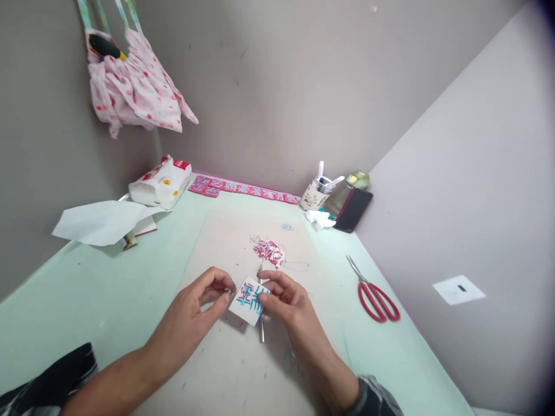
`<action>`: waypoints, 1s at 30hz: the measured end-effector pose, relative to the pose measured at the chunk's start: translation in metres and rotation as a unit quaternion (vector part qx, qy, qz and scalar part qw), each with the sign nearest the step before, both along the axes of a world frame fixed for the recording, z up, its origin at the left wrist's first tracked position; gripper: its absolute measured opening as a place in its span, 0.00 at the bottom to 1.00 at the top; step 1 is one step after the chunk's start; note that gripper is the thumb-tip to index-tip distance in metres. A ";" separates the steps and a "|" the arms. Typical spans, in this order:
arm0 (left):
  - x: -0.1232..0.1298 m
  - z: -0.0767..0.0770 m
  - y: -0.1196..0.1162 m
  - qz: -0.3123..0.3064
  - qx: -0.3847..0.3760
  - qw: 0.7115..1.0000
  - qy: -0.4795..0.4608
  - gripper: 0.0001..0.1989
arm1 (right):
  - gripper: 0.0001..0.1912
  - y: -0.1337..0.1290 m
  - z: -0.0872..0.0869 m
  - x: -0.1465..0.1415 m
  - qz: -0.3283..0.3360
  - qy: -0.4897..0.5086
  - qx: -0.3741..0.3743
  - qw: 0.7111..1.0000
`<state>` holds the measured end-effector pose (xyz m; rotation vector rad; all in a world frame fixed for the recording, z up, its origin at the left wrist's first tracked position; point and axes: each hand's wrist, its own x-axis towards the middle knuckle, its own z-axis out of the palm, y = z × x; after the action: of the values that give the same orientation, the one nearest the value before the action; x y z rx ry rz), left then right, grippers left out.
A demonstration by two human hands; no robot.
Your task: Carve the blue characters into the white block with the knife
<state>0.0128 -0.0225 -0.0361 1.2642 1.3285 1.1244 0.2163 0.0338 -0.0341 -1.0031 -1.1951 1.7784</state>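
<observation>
Between the thumb and fingers of my right hand (288, 297) is a small white square card (241, 309), held tilted above the work surface and marked with a blue and red character. My left hand (197, 303) is just left of the card, thumb and fingertips pinched together; any scrap between them is too small to name. Under the card and right hand lies a slim metal craft knife (262, 332), its tip pointing away from me. Beyond the hands sits a heap of red and white scraps (269, 252).
Red-handled scissors (376, 300) lie to the right. At the back stand a pen cup (314, 195), a dark phone (354, 211) and a row of pink character squares (255, 192). A tissue pack (161, 184) and white paper sheet (99, 222) are on the left.
</observation>
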 end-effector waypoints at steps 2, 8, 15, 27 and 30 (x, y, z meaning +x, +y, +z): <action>-0.001 -0.001 -0.001 -0.012 -0.007 1.000 -0.012 0.11 | 0.24 -0.001 0.002 -0.001 0.000 0.000 0.003 1.000; -0.002 -0.006 -0.001 -0.031 -0.033 0.998 -0.047 0.15 | 0.24 -0.003 0.003 -0.001 0.013 -0.015 0.014 1.000; -0.001 -0.011 0.002 -0.038 -0.061 0.995 -0.064 0.15 | 0.24 -0.003 0.003 -0.002 0.036 -0.039 0.040 0.998; -0.006 -0.004 0.000 -0.036 -0.130 0.989 -0.056 0.22 | 0.14 0.002 -0.009 0.011 -0.038 -0.336 0.311 0.888; -0.007 -0.001 0.000 -0.045 -0.133 0.987 -0.073 0.23 | 0.21 0.001 -0.011 0.013 0.020 -0.413 0.363 0.835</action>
<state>0.0053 -0.0221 -0.0368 1.0166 1.2521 0.9238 0.2290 0.0345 -0.0453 -1.2749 -2.1956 0.6981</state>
